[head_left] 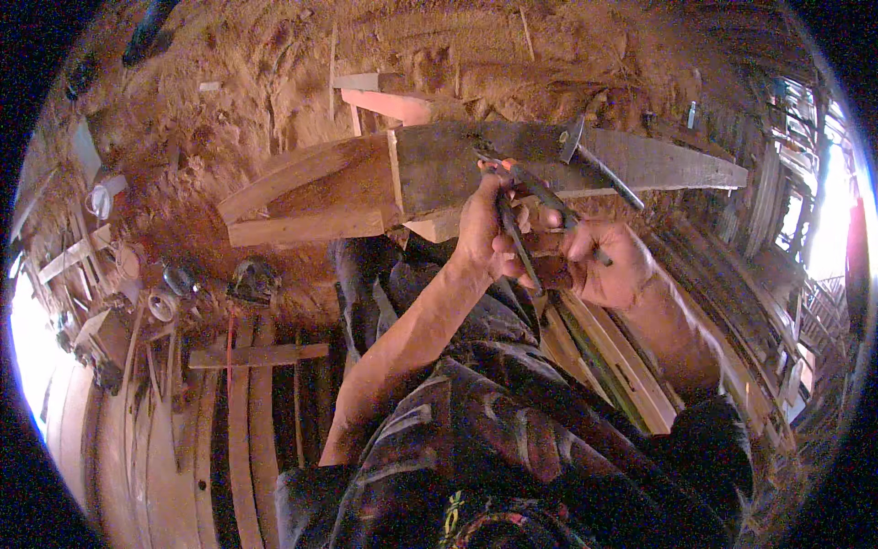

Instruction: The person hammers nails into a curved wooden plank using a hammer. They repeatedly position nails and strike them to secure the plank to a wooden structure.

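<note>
Above a dark plank (439,169), my two hands are close together at a dark pincers-like tool (546,197) with two long handles. Its narrow jaws point away from me, over the plank's face. Closed round the tool near its pivot, my left hand (480,224) has a spot of orange showing by its fingertips. My right hand (611,263) has its fingers curled about the handles' near end. Fingers partly hide the grip, and whatever small thing may be between the jaws cannot be made out. A hammer (608,176) lies on the plank, just beyond my right hand.
Curved timber pieces (306,229) join the plank's left end. Behind it stands a pale wooden support (389,103) on brown, dusty ground. Long boards (622,366) lie at my right, more planks (261,412) at lower left. A dark power tool (253,282) sits near them.
</note>
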`<action>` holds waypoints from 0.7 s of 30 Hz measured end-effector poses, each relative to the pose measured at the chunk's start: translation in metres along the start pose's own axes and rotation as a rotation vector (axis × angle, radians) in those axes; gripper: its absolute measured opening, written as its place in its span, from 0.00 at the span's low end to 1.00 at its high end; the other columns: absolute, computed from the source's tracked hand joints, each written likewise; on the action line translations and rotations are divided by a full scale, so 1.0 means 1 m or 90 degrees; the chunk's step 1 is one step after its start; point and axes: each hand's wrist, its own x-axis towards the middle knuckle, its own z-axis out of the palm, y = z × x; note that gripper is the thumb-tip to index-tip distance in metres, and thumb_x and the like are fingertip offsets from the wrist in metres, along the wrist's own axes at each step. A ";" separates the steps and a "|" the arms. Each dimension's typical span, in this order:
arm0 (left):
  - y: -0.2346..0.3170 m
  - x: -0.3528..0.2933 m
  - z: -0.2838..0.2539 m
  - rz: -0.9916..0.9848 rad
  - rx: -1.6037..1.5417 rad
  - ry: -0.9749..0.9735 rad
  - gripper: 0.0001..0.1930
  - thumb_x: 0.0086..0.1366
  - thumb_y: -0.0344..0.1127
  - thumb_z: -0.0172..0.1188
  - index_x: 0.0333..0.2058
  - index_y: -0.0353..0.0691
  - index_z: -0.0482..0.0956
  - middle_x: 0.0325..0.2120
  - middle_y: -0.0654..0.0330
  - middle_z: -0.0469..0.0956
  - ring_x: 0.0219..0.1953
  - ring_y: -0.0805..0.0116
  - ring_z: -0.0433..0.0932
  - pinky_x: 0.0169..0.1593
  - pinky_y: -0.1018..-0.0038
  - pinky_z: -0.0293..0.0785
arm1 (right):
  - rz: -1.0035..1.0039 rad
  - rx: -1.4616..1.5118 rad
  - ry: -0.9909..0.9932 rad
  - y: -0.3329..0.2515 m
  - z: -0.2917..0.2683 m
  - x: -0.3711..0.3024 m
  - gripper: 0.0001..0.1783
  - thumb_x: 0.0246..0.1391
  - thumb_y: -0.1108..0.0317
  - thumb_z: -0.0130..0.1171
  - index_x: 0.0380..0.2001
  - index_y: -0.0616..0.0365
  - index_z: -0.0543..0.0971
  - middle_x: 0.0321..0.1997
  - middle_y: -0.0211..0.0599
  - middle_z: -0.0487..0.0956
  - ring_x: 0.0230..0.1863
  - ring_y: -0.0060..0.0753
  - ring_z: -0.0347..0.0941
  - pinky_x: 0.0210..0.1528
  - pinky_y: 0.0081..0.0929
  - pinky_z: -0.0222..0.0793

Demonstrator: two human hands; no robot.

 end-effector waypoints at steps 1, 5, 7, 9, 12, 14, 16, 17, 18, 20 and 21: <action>0.001 0.001 0.008 0.034 0.009 0.022 0.13 0.68 0.43 0.50 0.46 0.47 0.73 0.35 0.58 0.79 0.34 0.59 0.78 0.36 0.64 0.78 | 0.020 -0.008 -0.011 -0.012 0.008 0.002 0.20 0.44 0.79 0.47 0.44 0.61 0.71 0.47 0.56 0.78 0.48 0.65 0.75 0.56 0.54 0.72; -0.001 0.014 0.009 0.099 -0.021 0.079 0.15 0.69 0.46 0.51 0.48 0.45 0.72 0.39 0.56 0.78 0.42 0.57 0.78 0.45 0.62 0.78 | 0.067 -0.025 0.051 -0.044 0.019 0.007 0.16 0.45 0.80 0.46 0.40 0.61 0.73 0.44 0.52 0.80 0.46 0.61 0.77 0.54 0.48 0.75; -0.009 0.018 0.018 0.133 -0.028 0.198 0.15 0.69 0.47 0.51 0.47 0.45 0.73 0.40 0.55 0.78 0.45 0.58 0.77 0.48 0.61 0.76 | 0.084 -0.048 0.078 -0.056 0.019 0.009 0.15 0.46 0.80 0.46 0.40 0.62 0.74 0.43 0.52 0.80 0.46 0.59 0.77 0.54 0.48 0.76; -0.012 0.018 0.018 0.132 -0.059 0.217 0.15 0.69 0.47 0.50 0.46 0.45 0.73 0.40 0.56 0.78 0.46 0.58 0.76 0.50 0.60 0.75 | 0.128 -0.086 0.093 -0.066 0.028 0.009 0.15 0.46 0.79 0.47 0.39 0.63 0.74 0.43 0.51 0.80 0.46 0.56 0.78 0.54 0.48 0.75; -0.010 0.022 0.032 0.157 -0.047 0.239 0.15 0.70 0.49 0.50 0.46 0.47 0.73 0.41 0.56 0.78 0.45 0.57 0.77 0.50 0.60 0.75 | 0.189 -0.020 0.038 -0.085 0.045 0.014 0.15 0.47 0.78 0.47 0.40 0.63 0.74 0.44 0.52 0.80 0.49 0.56 0.77 0.57 0.51 0.72; -0.006 0.020 0.053 0.151 -0.052 0.248 0.15 0.70 0.50 0.48 0.46 0.48 0.73 0.41 0.56 0.78 0.43 0.57 0.77 0.49 0.58 0.76 | 0.230 0.028 0.051 -0.100 0.037 0.017 0.16 0.46 0.77 0.47 0.41 0.63 0.74 0.46 0.52 0.79 0.52 0.59 0.75 0.60 0.52 0.69; 0.003 0.015 0.072 0.118 -0.079 0.226 0.15 0.71 0.51 0.46 0.46 0.49 0.72 0.42 0.55 0.78 0.42 0.57 0.78 0.46 0.57 0.77 | 0.262 0.045 0.044 -0.113 0.037 0.022 0.18 0.45 0.77 0.47 0.43 0.64 0.73 0.49 0.53 0.77 0.54 0.61 0.73 0.62 0.54 0.65; 0.006 0.015 0.075 0.107 -0.087 0.214 0.15 0.72 0.51 0.44 0.45 0.50 0.72 0.42 0.55 0.78 0.41 0.57 0.78 0.44 0.57 0.78 | 0.273 0.039 0.033 -0.118 0.042 0.025 0.20 0.45 0.77 0.47 0.44 0.64 0.73 0.50 0.53 0.77 0.55 0.62 0.72 0.64 0.56 0.64; 0.005 0.019 0.070 0.111 -0.085 0.199 0.15 0.72 0.52 0.43 0.45 0.50 0.71 0.43 0.54 0.78 0.39 0.57 0.79 0.41 0.58 0.79 | 0.284 0.033 0.021 -0.123 0.045 0.028 0.21 0.44 0.77 0.47 0.45 0.64 0.72 0.51 0.53 0.76 0.56 0.63 0.71 0.65 0.57 0.62; 0.007 0.024 0.057 0.104 -0.086 0.103 0.16 0.72 0.52 0.41 0.45 0.51 0.70 0.43 0.53 0.78 0.37 0.58 0.80 0.34 0.61 0.80 | 0.293 0.130 -0.009 -0.133 0.030 0.032 0.24 0.43 0.79 0.42 0.48 0.65 0.68 0.62 0.69 0.59 0.63 0.72 0.60 0.66 0.61 0.60; 0.013 0.025 0.052 0.094 -0.087 0.021 0.16 0.73 0.53 0.40 0.45 0.51 0.70 0.43 0.52 0.78 0.36 0.58 0.80 0.30 0.64 0.79 | 0.287 0.166 -0.016 -0.138 0.028 0.033 0.25 0.43 0.79 0.41 0.49 0.66 0.66 0.64 0.73 0.55 0.65 0.74 0.56 0.66 0.62 0.59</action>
